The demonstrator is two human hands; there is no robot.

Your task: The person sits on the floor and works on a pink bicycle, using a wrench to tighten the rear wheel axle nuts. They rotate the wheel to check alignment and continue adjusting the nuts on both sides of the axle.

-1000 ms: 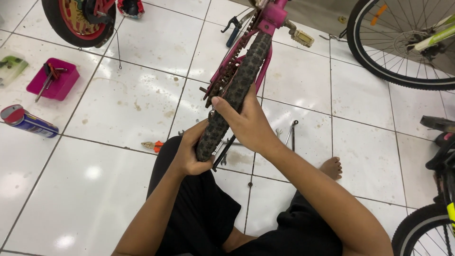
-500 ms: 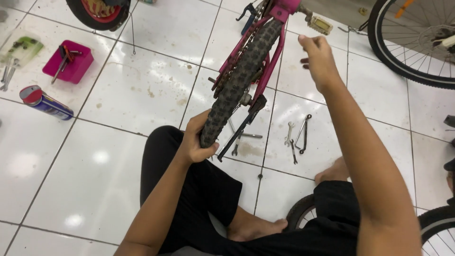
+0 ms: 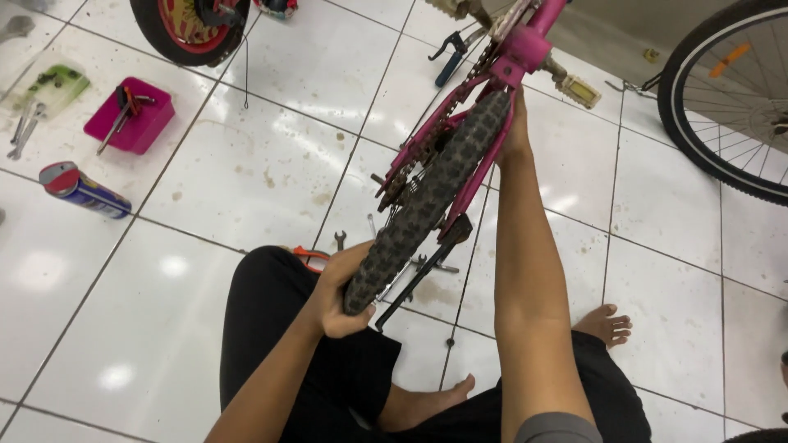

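Note:
A small pink bicycle frame (image 3: 525, 41) lies upside down in front of me, its knobby black rear tyre (image 3: 431, 197) pointing at my lap. My left hand (image 3: 341, 291) is wrapped around the near end of the tyre. My right hand (image 3: 517, 135) reaches along the right side of the wheel and grips the pink frame beside the tyre; its fingers are mostly hidden behind the stay. The chain and sprocket (image 3: 410, 164) show on the wheel's left. A black kickstand (image 3: 427, 267) hangs below the wheel.
I sit on white floor tiles with bare feet (image 3: 603, 324). A pink tray of tools (image 3: 131, 115), a spray can (image 3: 82, 190) and wrenches (image 3: 25, 131) lie at left. Another small wheel (image 3: 193, 29) is at top left, a large bicycle wheel (image 3: 726, 98) at right.
My right hand left the top of the tyre, lifted away, then came down to grip the frame beside the wheel. My left hand kept its hold on the tyre's near end.

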